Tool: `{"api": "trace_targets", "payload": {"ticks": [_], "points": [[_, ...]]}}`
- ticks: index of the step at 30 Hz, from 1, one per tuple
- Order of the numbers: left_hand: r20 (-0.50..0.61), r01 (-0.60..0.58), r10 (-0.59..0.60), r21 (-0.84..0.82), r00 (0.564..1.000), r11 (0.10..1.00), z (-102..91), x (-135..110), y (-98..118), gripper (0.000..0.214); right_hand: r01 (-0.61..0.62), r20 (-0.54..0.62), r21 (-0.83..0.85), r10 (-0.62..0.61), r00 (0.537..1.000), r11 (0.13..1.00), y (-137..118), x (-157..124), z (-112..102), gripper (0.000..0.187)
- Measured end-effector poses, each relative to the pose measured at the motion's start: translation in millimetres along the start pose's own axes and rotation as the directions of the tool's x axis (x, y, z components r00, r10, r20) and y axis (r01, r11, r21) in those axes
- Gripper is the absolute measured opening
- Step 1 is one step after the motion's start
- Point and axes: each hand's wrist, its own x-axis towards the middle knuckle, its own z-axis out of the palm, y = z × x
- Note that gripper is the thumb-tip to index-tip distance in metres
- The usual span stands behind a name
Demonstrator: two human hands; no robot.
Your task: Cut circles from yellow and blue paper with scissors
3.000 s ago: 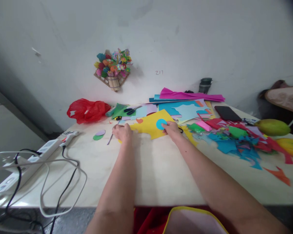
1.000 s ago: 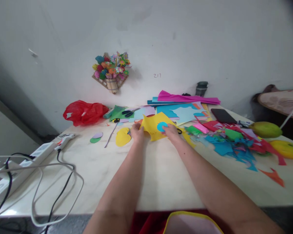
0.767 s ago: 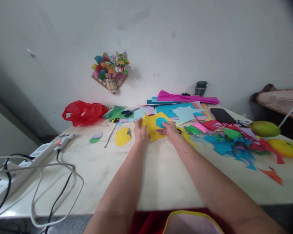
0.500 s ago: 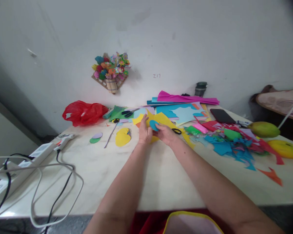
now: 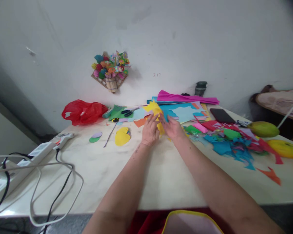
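My left hand [image 5: 150, 130] and my right hand [image 5: 172, 127] meet over the middle of the table, both closed on a yellow paper sheet [image 5: 156, 112] that stands raised between them. The blue circle seen earlier on the sheet is hidden. A yellow rounded cutout [image 5: 122, 136] lies on the table to the left of my left hand. A thin grey strip [image 5: 109, 136] and a green and lilac pair of ovals [image 5: 95, 136] lie further left.
Coloured paper sheets [image 5: 185, 109] and scissors [image 5: 127, 112] lie at the back. Scraps [image 5: 234, 143] cover the right side, by a phone [image 5: 221, 115] and two mangoes [image 5: 265, 129]. A red bag [image 5: 84, 110], power strip [image 5: 36, 152] and cables [image 5: 56, 191] sit left.
The yellow sheet has been lifted from flat on the table and folded upward between both hands. My hands have come together. A yellow cutout now lies uncovered at the left.
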Motion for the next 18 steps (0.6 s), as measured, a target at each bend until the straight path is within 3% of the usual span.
{"api": "trace_targets", "payload": {"ticks": [2, 4, 7, 10, 13, 16, 18], "points": [[0.009, 0.031, -0.031, 0.019, 0.999, 0.999, 1.7, -1.0, 0.7, 0.027, 0.058, -0.009, 0.044, -0.058, 0.998, 0.997, -12.0, 1.3, -3.7, 0.010], [0.010, 0.137, -0.137, 0.004, 0.990, 0.991, 4.3, -3.1, -0.4, 0.025, 0.119, -0.014, 0.085, -0.118, 0.993, 0.989, -23.8, 1.0, -6.3, 0.014], [0.054, 0.365, -0.362, -0.087, 0.931, 0.927, 9.0, -6.4, -4.7, 0.024, 0.149, 0.021, 0.080, -0.151, 0.988, 0.986, -37.0, -1.3, -8.3, 0.018], [0.148, 0.593, -0.577, -0.285, 0.803, 0.753, 12.5, -7.0, -10.4, 0.017, 0.156, 0.048, 0.021, -0.156, 0.987, 0.988, -40.9, -2.5, -9.7, 0.015], [0.240, 0.721, -0.735, -0.526, 0.635, 0.451, 11.6, -4.3, -16.2, 0.011, 0.137, 0.067, -0.104, -0.131, 0.989, 0.985, -34.9, 0.4, -13.7, 0.011], [0.250, 0.658, -0.816, -0.726, 0.521, 0.197, 6.3, -0.9, -21.0, 0.017, 0.097, 0.103, -0.301, -0.068, 0.992, 0.949, -22.0, 6.6, -21.7, 0.020], [0.204, 0.575, -0.866, -0.810, 0.457, 0.113, 1.9, 0.9, -22.4, 0.033, 0.103, 0.150, -0.410, -0.045, 0.988, 0.906, -12.7, 10.8, -28.2, 0.025]]}}
